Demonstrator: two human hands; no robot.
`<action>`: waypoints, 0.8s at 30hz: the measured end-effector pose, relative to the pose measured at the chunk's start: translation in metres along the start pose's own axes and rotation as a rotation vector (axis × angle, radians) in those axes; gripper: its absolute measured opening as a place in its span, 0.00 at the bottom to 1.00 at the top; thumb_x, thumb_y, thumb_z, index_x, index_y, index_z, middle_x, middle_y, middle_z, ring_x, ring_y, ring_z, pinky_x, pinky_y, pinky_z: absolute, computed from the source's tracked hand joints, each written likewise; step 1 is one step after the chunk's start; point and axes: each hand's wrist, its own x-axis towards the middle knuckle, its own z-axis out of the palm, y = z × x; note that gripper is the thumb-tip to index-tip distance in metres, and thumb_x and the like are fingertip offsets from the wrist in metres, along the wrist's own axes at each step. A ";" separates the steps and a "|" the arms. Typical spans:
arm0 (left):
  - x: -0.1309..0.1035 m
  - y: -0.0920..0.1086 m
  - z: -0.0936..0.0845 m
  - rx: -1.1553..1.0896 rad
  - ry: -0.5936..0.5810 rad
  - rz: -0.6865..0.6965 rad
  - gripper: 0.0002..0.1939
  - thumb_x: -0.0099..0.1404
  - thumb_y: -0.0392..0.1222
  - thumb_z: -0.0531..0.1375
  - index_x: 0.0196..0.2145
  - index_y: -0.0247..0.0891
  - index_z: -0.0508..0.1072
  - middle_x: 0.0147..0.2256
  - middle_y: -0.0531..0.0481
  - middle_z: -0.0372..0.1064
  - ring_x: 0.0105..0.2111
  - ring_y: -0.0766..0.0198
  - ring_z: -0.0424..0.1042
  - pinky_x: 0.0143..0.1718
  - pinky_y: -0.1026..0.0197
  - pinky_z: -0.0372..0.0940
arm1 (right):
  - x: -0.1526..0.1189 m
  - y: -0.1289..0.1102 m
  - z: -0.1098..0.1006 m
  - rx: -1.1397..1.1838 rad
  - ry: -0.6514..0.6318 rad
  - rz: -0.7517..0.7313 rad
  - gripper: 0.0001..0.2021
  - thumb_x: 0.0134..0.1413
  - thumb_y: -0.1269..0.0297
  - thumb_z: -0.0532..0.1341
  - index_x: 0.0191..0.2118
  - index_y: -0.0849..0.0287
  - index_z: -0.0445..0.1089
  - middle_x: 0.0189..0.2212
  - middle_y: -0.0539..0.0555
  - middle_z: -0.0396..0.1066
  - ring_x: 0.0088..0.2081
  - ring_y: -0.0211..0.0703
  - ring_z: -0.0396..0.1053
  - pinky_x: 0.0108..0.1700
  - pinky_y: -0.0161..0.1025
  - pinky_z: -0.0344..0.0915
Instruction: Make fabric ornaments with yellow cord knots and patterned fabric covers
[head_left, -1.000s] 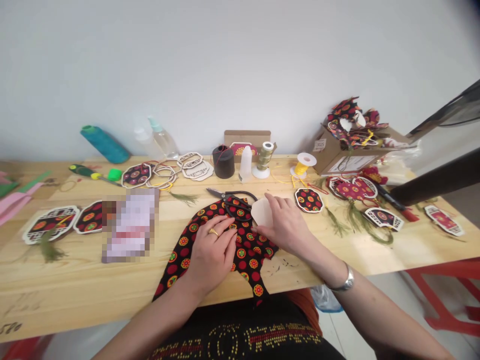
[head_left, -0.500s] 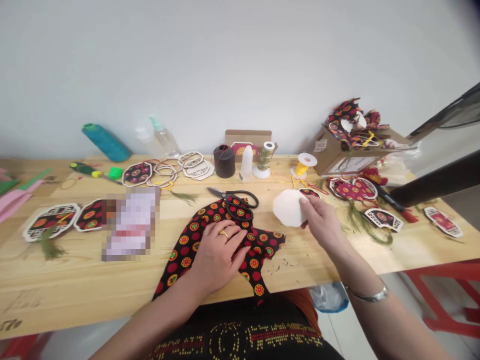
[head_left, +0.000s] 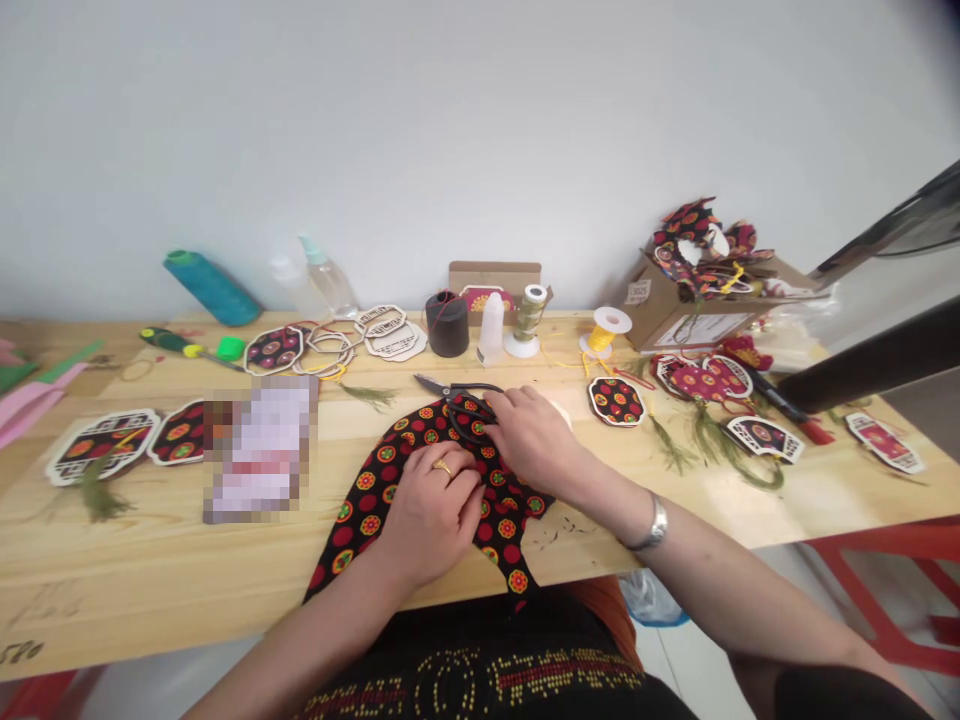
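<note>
A black cloth with red and orange round flowers [head_left: 360, 500] lies at the table's front edge. My left hand [head_left: 436, 505] rests on it, palm down, fingers loosely spread. Black-handled scissors [head_left: 457, 393] lie on the cloth, blades pointing left. My right hand [head_left: 534, 435] is over their handles, its fingers touching or gripping them. Part of a white round piece [head_left: 561, 412] shows behind that hand; the hand hides the rest.
Along the back stand a black thread spool [head_left: 448, 325], a white bottle [head_left: 491, 328] and a yellow spool [head_left: 604, 330]. A cardboard box [head_left: 675, 305] holds cloth pieces at the right. Patterned ornaments [head_left: 616, 401] lie right and left. A black pole [head_left: 877, 355] crosses the right side.
My right hand has moved left from beside the white piece onto the scissors' handles. The white piece has shifted left, and the ornament behind it now shows whole. My left hand has barely moved.
</note>
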 end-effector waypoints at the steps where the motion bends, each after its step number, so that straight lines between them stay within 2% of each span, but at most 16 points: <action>1: 0.000 0.000 0.000 -0.002 -0.002 -0.001 0.05 0.60 0.32 0.57 0.32 0.34 0.74 0.37 0.44 0.73 0.44 0.51 0.67 0.47 0.47 0.63 | 0.005 -0.005 0.002 -0.030 -0.036 -0.011 0.14 0.58 0.70 0.54 0.49 0.68 0.66 0.39 0.63 0.71 0.40 0.51 0.65 0.42 0.43 0.63; 4: -0.001 -0.001 0.001 -0.001 -0.016 -0.003 0.05 0.61 0.32 0.57 0.32 0.34 0.74 0.37 0.44 0.74 0.43 0.52 0.68 0.47 0.47 0.63 | 0.016 -0.014 0.006 -0.085 -0.101 -0.014 0.15 0.54 0.77 0.52 0.47 0.71 0.65 0.39 0.65 0.70 0.39 0.51 0.66 0.40 0.43 0.63; 8: 0.000 -0.001 0.001 0.012 -0.039 -0.005 0.05 0.61 0.32 0.57 0.33 0.34 0.74 0.37 0.44 0.74 0.41 0.53 0.69 0.45 0.47 0.64 | 0.020 -0.016 0.001 -0.096 -0.140 -0.040 0.14 0.52 0.79 0.50 0.43 0.72 0.67 0.37 0.66 0.70 0.38 0.51 0.66 0.40 0.43 0.62; 11: 0.000 -0.001 0.001 0.012 -0.034 -0.004 0.06 0.61 0.32 0.57 0.33 0.34 0.73 0.37 0.44 0.74 0.41 0.53 0.69 0.45 0.47 0.64 | 0.012 -0.014 -0.011 -0.118 -0.119 -0.084 0.12 0.50 0.79 0.51 0.39 0.70 0.68 0.35 0.65 0.70 0.38 0.52 0.66 0.40 0.43 0.61; 13: 0.000 -0.001 0.001 0.010 -0.032 -0.002 0.06 0.62 0.32 0.56 0.34 0.34 0.73 0.37 0.44 0.74 0.42 0.53 0.69 0.45 0.47 0.64 | 0.002 -0.011 -0.020 -0.113 -0.057 -0.068 0.10 0.50 0.78 0.52 0.37 0.69 0.69 0.34 0.64 0.69 0.38 0.51 0.65 0.40 0.43 0.61; 15: 0.000 -0.001 0.001 0.014 -0.034 -0.005 0.06 0.62 0.32 0.56 0.34 0.34 0.73 0.37 0.44 0.74 0.42 0.52 0.69 0.45 0.46 0.63 | -0.011 -0.006 -0.029 -0.041 0.021 -0.003 0.09 0.50 0.76 0.54 0.36 0.67 0.69 0.34 0.62 0.70 0.38 0.49 0.65 0.40 0.42 0.60; 17: 0.000 0.000 0.000 0.019 -0.038 -0.004 0.06 0.62 0.32 0.56 0.34 0.34 0.73 0.37 0.44 0.73 0.42 0.52 0.69 0.46 0.46 0.63 | -0.026 0.002 -0.035 0.110 0.055 0.124 0.06 0.50 0.72 0.56 0.34 0.63 0.68 0.33 0.58 0.71 0.35 0.45 0.65 0.37 0.39 0.60; 20: 0.001 0.000 0.000 0.021 -0.050 0.001 0.06 0.62 0.31 0.56 0.34 0.34 0.73 0.37 0.44 0.73 0.42 0.53 0.69 0.45 0.47 0.63 | -0.051 0.018 -0.038 0.381 -0.045 0.299 0.05 0.51 0.65 0.57 0.30 0.60 0.67 0.23 0.50 0.69 0.24 0.37 0.62 0.27 0.35 0.55; 24: 0.000 0.000 -0.001 0.027 -0.052 0.003 0.06 0.62 0.31 0.55 0.33 0.35 0.73 0.37 0.45 0.73 0.42 0.53 0.68 0.46 0.47 0.63 | -0.081 0.044 -0.029 0.615 -0.063 0.412 0.09 0.52 0.62 0.54 0.32 0.60 0.68 0.25 0.51 0.70 0.26 0.37 0.64 0.28 0.34 0.57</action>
